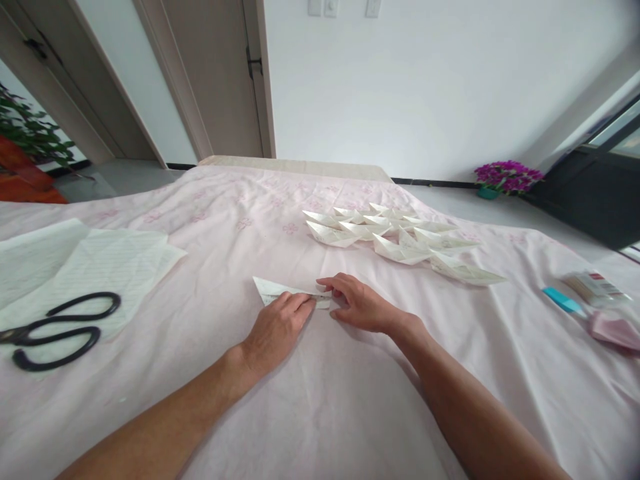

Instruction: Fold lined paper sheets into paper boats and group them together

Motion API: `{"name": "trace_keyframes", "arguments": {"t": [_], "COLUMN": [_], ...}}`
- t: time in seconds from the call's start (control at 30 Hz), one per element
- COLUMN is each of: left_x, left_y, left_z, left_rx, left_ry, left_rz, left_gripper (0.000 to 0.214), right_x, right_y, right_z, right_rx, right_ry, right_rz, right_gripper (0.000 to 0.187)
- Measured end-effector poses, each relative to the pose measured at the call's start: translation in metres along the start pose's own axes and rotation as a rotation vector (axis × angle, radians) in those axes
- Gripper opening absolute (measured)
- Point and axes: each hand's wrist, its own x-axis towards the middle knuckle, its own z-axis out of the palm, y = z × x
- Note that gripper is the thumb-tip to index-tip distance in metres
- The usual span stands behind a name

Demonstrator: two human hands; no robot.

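Folded paper boats (400,250) are standing grouped on the pink cloth (310,400), beyond and to the right of the hands; judging by shape, these are finished. The folded paper (269,291) is lying on the cloth directly before the person and is looking part-way: narrow, flattened, not yet opening out like the boats. Loose sheets (120,260) are spreading flat at far left, partly under the scissors (75,319), carrying no boat shape, so any folding there is probably remaining. Left hand (280,323) is laying its fingers close together over the folded paper; cannot tell whether the thumb is gripping. Right hand (365,305) is curving about the right end, thumb and forefinger standing apart. Long axis is running left to right, slanting slightly; the sharp tip is pointing left and a little away, the right end sitting nearer.
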Motion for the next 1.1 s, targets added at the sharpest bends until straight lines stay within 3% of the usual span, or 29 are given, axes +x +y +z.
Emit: {"name": "trace_keyframes", "arguments": {"t": [0.4, 0.8, 0.93, 1.1], "left_x": [-0.003, -0.006, -0.005, -0.004], "left_y": [0.002, 0.002, 0.005, 0.006], "left_z": [0.001, -0.001, -0.003, -0.004], "left_rx": [-0.018, -0.087, -0.02, 0.034], "left_ry": [-0.027, -0.002, -0.023, -0.045], "left_rz": [-0.004, 0.036, 0.067, 0.043], "left_gripper": [0.029, 0.032, 0.034, 0.033], "right_x": [-0.002, 0.003, 0.003, -0.003], "right_y": [0.009, 0.0, 0.001, 0.01], "right_z": [0.022, 0.027, 0.027, 0.021], "right_rx": [-0.012, -0.164, -0.156, -0.07], "right_ry": [0.208, 0.191, 0.2, 0.173], "right_rz": [0.004, 0.081, 0.083, 0.0], "right_gripper": [0.033, 0.019, 0.019, 0.036]}}
